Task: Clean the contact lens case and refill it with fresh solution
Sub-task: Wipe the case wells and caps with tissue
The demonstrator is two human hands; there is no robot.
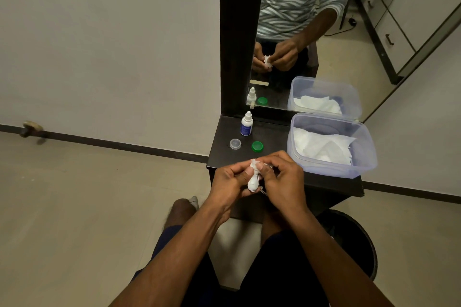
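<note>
Both my hands meet over the front edge of the dark shelf (331,183). My left hand (230,182) grips a twisted white tissue (253,180). My right hand (284,178) pinches the tissue's top end and curls round a small clear part, probably the lens case, mostly hidden. A green cap (257,146) and a clear cap (235,144) lie loose on the shelf behind my hands. Behind them a small white solution bottle (246,124) with a blue label stands upright.
A clear plastic tub (359,169) holding white tissues sits on the shelf's right side. A mirror (311,32) in a dark frame rises behind the shelf. A dark round bin (359,239) stands on the floor at lower right.
</note>
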